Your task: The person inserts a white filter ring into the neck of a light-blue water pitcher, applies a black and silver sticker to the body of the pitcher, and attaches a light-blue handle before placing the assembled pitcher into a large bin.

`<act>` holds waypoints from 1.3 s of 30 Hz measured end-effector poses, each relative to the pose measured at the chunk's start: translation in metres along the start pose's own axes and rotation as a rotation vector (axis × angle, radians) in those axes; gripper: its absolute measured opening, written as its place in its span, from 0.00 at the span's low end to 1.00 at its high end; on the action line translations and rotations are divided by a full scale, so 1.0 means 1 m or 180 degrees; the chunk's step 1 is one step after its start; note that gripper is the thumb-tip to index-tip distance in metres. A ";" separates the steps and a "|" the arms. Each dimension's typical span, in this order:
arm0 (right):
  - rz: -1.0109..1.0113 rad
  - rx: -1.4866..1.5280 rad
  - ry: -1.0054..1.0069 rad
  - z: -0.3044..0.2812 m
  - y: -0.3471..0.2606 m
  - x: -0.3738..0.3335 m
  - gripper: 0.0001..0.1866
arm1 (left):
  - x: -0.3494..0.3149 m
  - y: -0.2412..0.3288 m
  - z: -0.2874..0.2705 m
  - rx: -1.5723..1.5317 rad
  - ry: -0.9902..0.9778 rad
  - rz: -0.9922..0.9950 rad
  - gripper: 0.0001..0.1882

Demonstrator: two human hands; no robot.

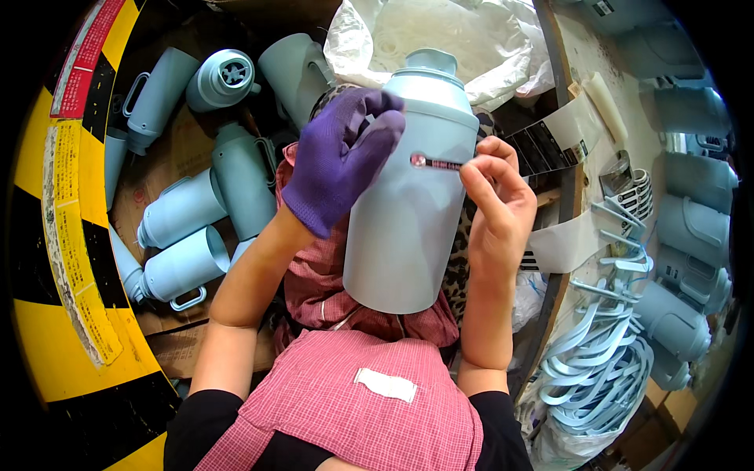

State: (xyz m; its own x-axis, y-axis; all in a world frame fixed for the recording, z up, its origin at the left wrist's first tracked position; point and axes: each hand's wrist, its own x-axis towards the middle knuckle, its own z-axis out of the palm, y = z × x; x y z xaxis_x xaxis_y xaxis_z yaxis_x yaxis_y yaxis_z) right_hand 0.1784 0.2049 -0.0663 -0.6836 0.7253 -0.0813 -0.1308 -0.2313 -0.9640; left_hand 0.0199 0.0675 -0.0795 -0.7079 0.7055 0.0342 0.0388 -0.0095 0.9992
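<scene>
A light blue vacuum flask body [404, 212] with a spouted neck stands out over my lap, leaning slightly. My right hand [499, 192], bare, pinches the right end of a narrow dark sticker [440, 163] between thumb and finger. The sticker has a round reddish left end and lies at the front of the flask; whether it is stuck down I cannot tell. At the flask's upper left is my left hand [339, 153] in a purple knit glove, its fingers curled toward the thumb. What those fingers hold, if anything, is hidden.
Several light blue flasks with handles [186, 263] lie in a carton on the left, beside a yellow-and-black striped edge [55, 330]. A white plastic bag [487, 47] is beyond the flask. On the right bench are sticker sheets [550, 141], loose blue handles [601, 369] and more flasks [691, 228].
</scene>
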 end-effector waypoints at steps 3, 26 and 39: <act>-0.0040 -0.0162 -0.0116 -0.003 -0.005 -0.001 0.07 | -0.001 -0.002 -0.001 0.0198 -0.0206 0.0391 0.22; 0.0339 -0.0105 0.0332 -0.009 0.033 0.028 0.08 | 0.024 0.001 0.025 0.3613 -0.0068 0.1047 0.15; 0.0265 -0.1170 0.0506 -0.118 0.001 0.006 0.20 | 0.045 0.011 -0.028 0.3269 -0.0228 0.0553 0.12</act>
State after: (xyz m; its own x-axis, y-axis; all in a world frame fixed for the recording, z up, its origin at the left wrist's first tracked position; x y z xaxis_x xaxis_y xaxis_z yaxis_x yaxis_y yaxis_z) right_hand 0.2589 0.2860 -0.0972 -0.5576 0.8118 -0.1733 0.2054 -0.0674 -0.9764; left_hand -0.0309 0.0795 -0.0668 -0.5930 0.7928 0.1409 0.7408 0.4686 0.4813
